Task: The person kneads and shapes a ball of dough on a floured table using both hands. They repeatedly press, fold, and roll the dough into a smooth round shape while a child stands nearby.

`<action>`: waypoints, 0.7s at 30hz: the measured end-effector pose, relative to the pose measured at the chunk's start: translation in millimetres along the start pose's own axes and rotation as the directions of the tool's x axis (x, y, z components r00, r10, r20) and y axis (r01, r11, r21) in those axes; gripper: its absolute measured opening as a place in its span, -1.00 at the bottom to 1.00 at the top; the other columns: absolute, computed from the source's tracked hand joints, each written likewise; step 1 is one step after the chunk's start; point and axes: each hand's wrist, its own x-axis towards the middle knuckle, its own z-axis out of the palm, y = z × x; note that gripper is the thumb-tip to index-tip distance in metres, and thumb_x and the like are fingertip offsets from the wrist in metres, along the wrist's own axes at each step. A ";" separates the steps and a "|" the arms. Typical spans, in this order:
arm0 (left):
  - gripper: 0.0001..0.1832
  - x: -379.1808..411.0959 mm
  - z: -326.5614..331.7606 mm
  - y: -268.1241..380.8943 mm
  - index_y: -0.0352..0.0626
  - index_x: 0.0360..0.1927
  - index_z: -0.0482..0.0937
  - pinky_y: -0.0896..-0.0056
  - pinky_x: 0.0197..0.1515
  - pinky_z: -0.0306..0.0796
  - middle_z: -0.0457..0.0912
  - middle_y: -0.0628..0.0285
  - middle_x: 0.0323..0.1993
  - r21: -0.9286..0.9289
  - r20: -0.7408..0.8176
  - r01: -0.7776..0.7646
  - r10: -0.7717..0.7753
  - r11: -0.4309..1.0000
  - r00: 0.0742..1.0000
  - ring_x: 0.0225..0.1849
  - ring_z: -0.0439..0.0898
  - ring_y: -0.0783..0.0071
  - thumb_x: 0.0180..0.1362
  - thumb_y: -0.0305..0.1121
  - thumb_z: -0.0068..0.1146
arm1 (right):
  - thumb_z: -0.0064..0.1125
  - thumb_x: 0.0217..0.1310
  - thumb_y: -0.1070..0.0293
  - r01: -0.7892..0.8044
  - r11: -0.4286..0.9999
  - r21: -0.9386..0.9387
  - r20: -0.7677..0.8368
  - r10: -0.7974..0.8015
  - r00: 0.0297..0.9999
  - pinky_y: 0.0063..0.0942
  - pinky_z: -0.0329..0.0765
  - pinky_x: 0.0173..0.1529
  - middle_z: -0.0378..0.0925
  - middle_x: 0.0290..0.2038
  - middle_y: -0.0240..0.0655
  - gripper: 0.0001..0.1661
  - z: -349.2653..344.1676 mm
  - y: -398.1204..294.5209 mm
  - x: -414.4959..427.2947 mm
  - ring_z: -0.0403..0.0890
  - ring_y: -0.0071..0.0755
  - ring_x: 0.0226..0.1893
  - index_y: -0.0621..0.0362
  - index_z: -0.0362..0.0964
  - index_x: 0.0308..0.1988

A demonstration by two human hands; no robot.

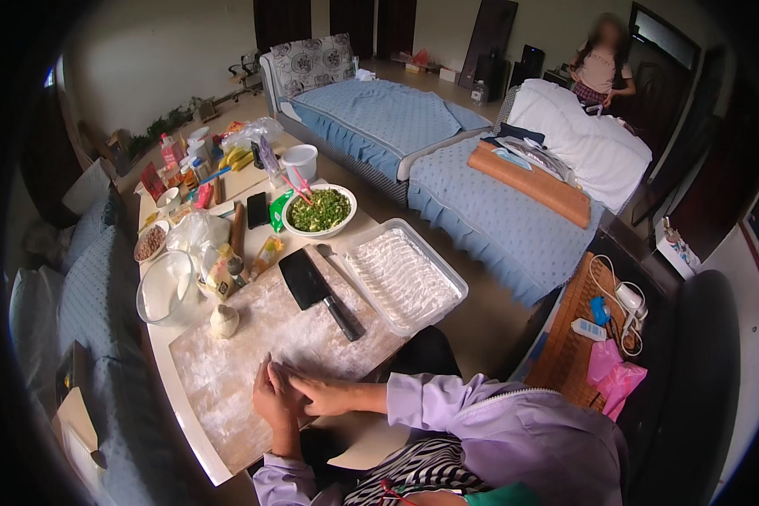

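Observation:
My left hand (273,393) and my right hand (321,391) are pressed together over the near edge of a floured wooden board (228,379). Their palms and inner fingers are hidden, so whether anything is between them cannot be seen. A lump of pale dough (224,321) sits on the board's far left part. To its right lies a cleaver (310,284) with a dark blade, its handle pointing towards me. Beside the board, a clear plastic container (405,275) holds flour-covered white contents in rows. Behind it stands a white bowl (352,218) of chopped green filling with pink chopsticks (298,183).
A glass bowl (164,288), a brown wooden rod (236,229), a phone (257,210), a bowl of brownish food (152,243), bananas (235,158) and a white tub (299,163) crowd the table. Blue-covered sofas (499,215) flank it. A person (602,63) stands at the far right.

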 end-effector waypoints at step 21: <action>-0.46 69.4 1.2 -63.9 -0.14 0.26 0.53 0.35 0.19 0.38 0.62 -0.03 0.13 -0.298 0.203 0.234 -0.178 0.925 0.963 0.15 0.59 0.25 0.46 0.02 -0.17 | -0.01 0.13 0.53 0.006 0.948 -0.320 -0.231 -0.084 0.969 0.01 0.00 0.53 0.28 0.30 0.26 -0.34 25.5 11.1 57.7 0.24 0.18 0.38 0.55 0.20 0.24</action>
